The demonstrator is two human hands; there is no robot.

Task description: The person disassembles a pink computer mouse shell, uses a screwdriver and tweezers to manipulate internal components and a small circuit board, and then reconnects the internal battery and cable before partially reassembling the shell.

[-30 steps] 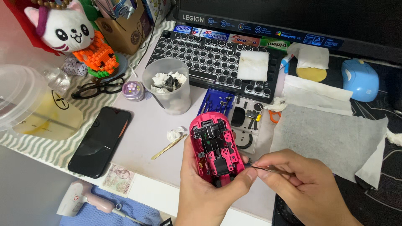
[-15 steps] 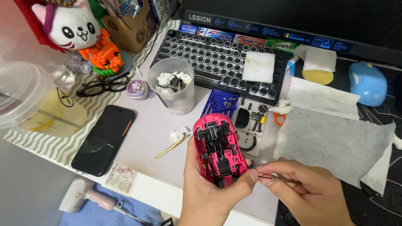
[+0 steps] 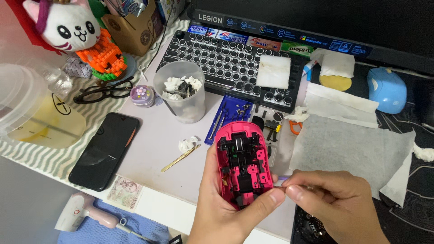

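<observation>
One opened pink mouse shell (image 3: 242, 166), glossy plastic outside, black ribbed innards facing up, near centre of the desk edge. Left hand (image 3: 226, 212) cups it from below, thumb wrapped over the near right rim, so a full grasp. Right hand (image 3: 334, 205) pinches a thin tool (image 3: 282, 179) between thumb and forefinger, tip touching the shell's right edge; most of the tool is hidden in the fingers.

Just beyond the shell: blue screwdriver tray (image 3: 226, 118) and small loose black parts (image 3: 271, 129), partly blocked by the shell. Left of it, brass tweezers (image 3: 181, 158) beside a crumpled white wad (image 3: 186, 144). Further left, a flat black phone (image 3: 105, 150). Far side: translucent cup (image 3: 179, 92) stuffed with tissue, round-key black keyboard (image 3: 230, 63) with a folded white pad (image 3: 273, 72) on it. Right: fibrous white wipe (image 3: 348, 149) spread flat, light blue mouse (image 3: 386, 89) far right.
</observation>
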